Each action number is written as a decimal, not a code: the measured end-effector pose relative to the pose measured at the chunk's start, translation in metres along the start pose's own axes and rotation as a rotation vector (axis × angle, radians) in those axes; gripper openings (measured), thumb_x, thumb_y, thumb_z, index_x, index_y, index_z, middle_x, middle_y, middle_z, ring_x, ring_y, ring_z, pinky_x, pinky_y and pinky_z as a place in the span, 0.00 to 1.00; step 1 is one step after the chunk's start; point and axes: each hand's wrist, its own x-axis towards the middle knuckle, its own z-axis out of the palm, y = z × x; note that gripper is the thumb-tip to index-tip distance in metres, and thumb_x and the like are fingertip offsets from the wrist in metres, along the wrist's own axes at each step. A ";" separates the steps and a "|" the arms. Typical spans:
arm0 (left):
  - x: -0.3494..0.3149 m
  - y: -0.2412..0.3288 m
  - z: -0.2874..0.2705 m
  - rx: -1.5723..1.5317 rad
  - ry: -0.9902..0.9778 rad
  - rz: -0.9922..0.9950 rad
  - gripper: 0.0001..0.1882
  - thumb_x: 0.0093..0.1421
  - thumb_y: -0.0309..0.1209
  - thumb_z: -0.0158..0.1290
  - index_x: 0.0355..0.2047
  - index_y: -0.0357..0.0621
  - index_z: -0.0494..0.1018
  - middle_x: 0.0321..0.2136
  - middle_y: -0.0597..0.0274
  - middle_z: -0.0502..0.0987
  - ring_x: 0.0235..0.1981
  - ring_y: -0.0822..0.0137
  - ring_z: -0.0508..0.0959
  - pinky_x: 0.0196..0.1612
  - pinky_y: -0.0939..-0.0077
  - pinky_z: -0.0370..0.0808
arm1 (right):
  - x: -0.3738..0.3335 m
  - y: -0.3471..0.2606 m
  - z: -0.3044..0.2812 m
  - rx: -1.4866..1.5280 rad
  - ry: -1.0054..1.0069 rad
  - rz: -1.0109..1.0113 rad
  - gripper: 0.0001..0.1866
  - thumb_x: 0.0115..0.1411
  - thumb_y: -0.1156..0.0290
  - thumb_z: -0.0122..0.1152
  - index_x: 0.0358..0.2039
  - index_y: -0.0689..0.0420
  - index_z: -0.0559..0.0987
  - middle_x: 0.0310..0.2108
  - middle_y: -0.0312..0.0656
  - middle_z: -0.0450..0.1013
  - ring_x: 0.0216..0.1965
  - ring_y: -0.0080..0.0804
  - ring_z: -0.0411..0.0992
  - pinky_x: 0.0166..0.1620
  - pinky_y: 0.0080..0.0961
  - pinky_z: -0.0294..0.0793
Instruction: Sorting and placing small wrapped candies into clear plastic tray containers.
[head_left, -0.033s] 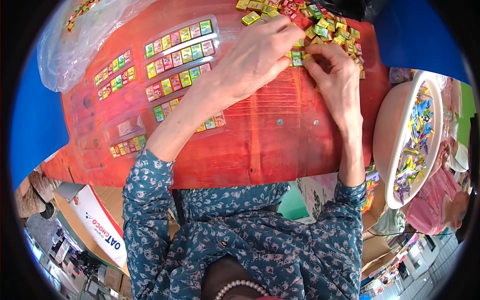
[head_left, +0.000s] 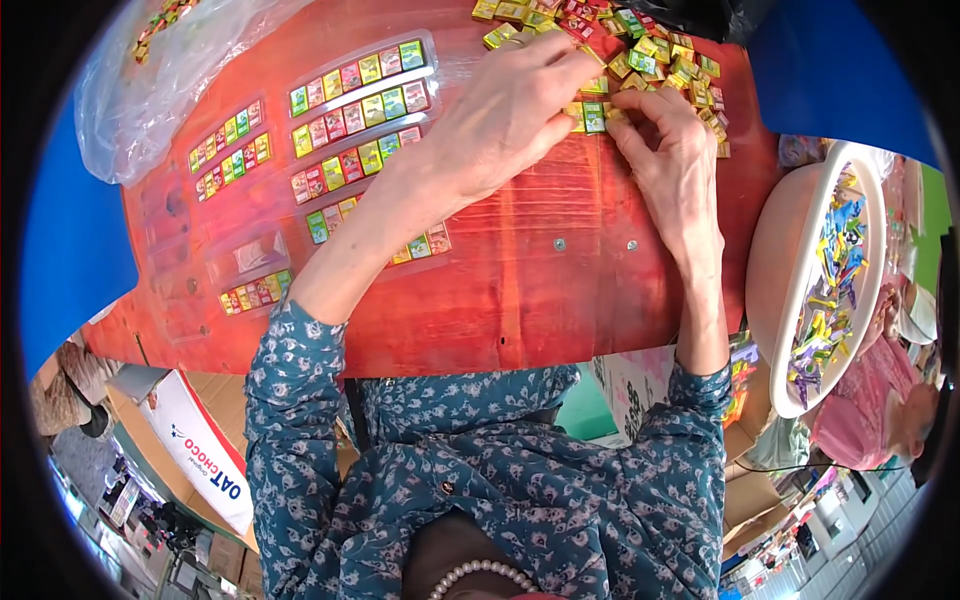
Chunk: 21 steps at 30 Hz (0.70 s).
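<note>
We appear to be in a workshop: we see little boxes [head_left: 353, 117] rowed in clear trays [head_left: 262, 252] across a red table [head_left: 480, 270], a heaped tub [head_left: 785, 260], cardboard [head_left: 220, 395] and another person [head_left: 865, 410] nearby.

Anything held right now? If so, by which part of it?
Apparently a short row of small boxes: right hand at its right end, left hand at its left. Whether either actually grips it cannot be told.

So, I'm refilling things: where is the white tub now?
In the head view, the white tub is on the right, beside the red table and right of the right hand.
</note>
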 end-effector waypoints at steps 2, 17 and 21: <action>-0.006 -0.003 -0.005 0.022 0.054 0.015 0.20 0.53 0.23 0.60 0.48 0.38 0.74 0.42 0.55 0.76 0.42 0.52 0.79 0.44 0.63 0.76 | -0.003 -0.002 -0.001 -0.051 0.007 0.003 0.09 0.55 0.79 0.65 0.38 0.64 0.81 0.31 0.51 0.75 0.32 0.49 0.77 0.36 0.38 0.75; -0.030 -0.014 -0.034 0.006 0.019 -0.041 0.15 0.53 0.25 0.62 0.41 0.33 0.74 0.34 0.50 0.74 0.36 0.49 0.76 0.39 0.57 0.72 | -0.008 -0.015 -0.010 -0.172 -0.019 0.028 0.10 0.57 0.79 0.61 0.40 0.63 0.81 0.34 0.51 0.74 0.34 0.52 0.76 0.38 0.41 0.75; -0.027 -0.006 -0.026 0.045 -0.065 -0.024 0.17 0.50 0.27 0.65 0.39 0.34 0.73 0.36 0.51 0.73 0.40 0.48 0.75 0.44 0.57 0.72 | -0.006 -0.014 -0.008 -0.220 -0.087 -0.039 0.13 0.56 0.77 0.64 0.43 0.59 0.80 0.35 0.50 0.73 0.35 0.52 0.76 0.38 0.42 0.77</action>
